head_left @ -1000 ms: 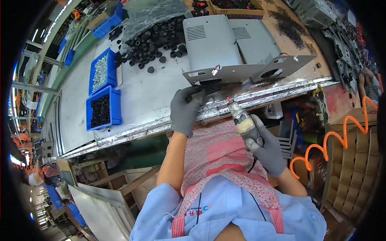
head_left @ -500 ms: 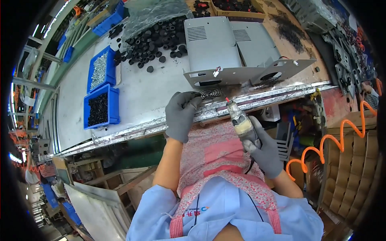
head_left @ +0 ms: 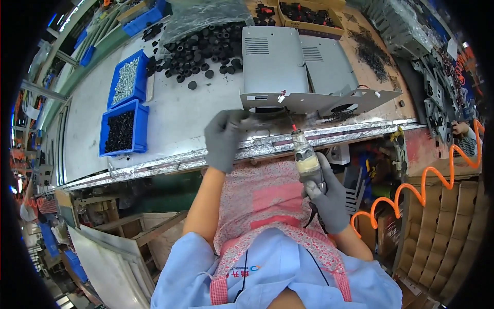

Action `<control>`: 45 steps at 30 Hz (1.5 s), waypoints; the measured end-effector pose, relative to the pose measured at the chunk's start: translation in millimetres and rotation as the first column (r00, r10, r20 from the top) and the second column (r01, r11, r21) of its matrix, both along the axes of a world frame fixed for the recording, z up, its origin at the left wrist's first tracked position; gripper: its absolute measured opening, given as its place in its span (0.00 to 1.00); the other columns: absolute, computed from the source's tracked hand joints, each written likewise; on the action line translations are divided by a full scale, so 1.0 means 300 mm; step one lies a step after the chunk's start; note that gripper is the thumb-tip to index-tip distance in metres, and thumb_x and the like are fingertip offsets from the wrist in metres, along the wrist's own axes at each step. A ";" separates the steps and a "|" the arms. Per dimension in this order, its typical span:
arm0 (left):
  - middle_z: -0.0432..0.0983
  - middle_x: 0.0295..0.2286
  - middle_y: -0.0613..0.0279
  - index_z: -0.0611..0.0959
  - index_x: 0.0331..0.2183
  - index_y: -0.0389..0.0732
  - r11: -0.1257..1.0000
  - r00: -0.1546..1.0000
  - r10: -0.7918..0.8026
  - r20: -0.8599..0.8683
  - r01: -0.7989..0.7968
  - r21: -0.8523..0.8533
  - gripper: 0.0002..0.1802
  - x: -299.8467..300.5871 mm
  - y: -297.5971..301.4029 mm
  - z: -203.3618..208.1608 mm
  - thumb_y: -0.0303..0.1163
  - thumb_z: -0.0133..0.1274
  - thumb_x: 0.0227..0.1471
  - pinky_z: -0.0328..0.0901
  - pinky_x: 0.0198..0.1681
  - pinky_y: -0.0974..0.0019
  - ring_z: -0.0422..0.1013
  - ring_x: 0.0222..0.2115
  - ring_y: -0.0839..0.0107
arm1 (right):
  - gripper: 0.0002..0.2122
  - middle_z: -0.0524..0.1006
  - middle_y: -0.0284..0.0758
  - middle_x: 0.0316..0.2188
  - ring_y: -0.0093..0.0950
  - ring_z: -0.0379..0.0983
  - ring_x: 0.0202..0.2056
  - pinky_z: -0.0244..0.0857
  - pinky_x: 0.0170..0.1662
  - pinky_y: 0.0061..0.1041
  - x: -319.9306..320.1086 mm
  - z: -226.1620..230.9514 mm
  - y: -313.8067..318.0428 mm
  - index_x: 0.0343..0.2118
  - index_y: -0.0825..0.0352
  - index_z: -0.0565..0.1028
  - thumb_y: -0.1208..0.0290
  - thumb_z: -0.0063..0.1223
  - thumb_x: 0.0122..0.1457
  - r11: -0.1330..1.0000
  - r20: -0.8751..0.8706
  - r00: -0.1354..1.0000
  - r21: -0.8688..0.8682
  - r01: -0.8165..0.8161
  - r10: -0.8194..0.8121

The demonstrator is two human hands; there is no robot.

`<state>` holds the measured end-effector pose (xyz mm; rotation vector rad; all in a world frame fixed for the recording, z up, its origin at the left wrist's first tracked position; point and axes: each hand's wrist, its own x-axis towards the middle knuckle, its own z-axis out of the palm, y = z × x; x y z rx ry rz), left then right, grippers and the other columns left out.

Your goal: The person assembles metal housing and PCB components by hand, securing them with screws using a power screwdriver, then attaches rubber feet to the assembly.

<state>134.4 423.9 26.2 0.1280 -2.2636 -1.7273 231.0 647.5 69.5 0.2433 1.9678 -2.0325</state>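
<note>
My right hand [head_left: 329, 195] is wrapped round a worn grey electric screwdriver [head_left: 307, 160], whose red-tipped bit points up toward the bench edge. Near that edge, my left hand [head_left: 222, 141] pinches a black wire fan guard [head_left: 259, 122], smeared by motion at the fingertips. Both hands wear grey gloves. Just beyond the guard stands a grey sheet-metal housing [head_left: 270, 62] with vent slots, a round opening in its front flange and a small white connector. A second similar housing [head_left: 329, 64] leans at its right, with another wire guard [head_left: 339, 115] by its opening.
Two blue bins stand at the left, one with silvery screws [head_left: 125, 80], one with black screws [head_left: 121, 130]. Black rubber caps [head_left: 198, 51] lie heaped behind. More wire guards [head_left: 371, 54] are piled at the right. An orange coiled hose [head_left: 411, 193] hangs at the right, near another person's hand [head_left: 460, 129].
The left hand has moved slightly left and up, and the guard at its fingertips has blurred. The screwdriver now stands more upright in my right hand. The whole view has shifted a little.
</note>
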 end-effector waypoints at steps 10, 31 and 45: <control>0.75 0.32 0.62 0.79 0.35 0.35 0.760 0.737 -0.641 0.213 0.649 0.039 0.15 -0.337 -0.021 0.140 0.34 0.50 0.48 0.63 0.39 0.73 0.69 0.33 0.76 | 0.29 0.71 0.32 0.28 0.16 0.65 0.24 0.59 0.27 0.14 -0.004 -0.022 -0.015 0.57 0.66 0.54 0.72 0.46 0.50 0.994 -0.087 0.996 0.107 0.018 -0.009; 0.75 0.25 0.56 0.81 0.31 0.37 0.783 0.770 -0.621 0.147 0.602 0.156 0.15 -0.161 0.073 0.081 0.39 0.51 0.47 0.64 0.32 0.69 0.71 0.26 0.69 | 0.30 0.69 0.35 0.39 0.20 0.66 0.33 0.62 0.37 0.20 -0.017 -0.091 0.179 0.57 0.71 0.50 0.71 0.49 0.53 0.942 -0.109 0.972 0.290 -0.170 0.209; 0.76 0.29 0.53 0.79 0.34 0.35 0.686 0.685 -0.727 0.037 0.724 0.073 0.17 -0.180 0.056 0.018 0.40 0.48 0.49 0.65 0.36 0.68 0.72 0.30 0.66 | 0.28 0.69 0.34 0.29 0.20 0.64 0.24 0.61 0.27 0.19 -0.021 0.036 0.134 0.57 0.67 0.52 0.57 0.41 0.58 0.912 -0.075 0.959 0.339 -0.232 0.272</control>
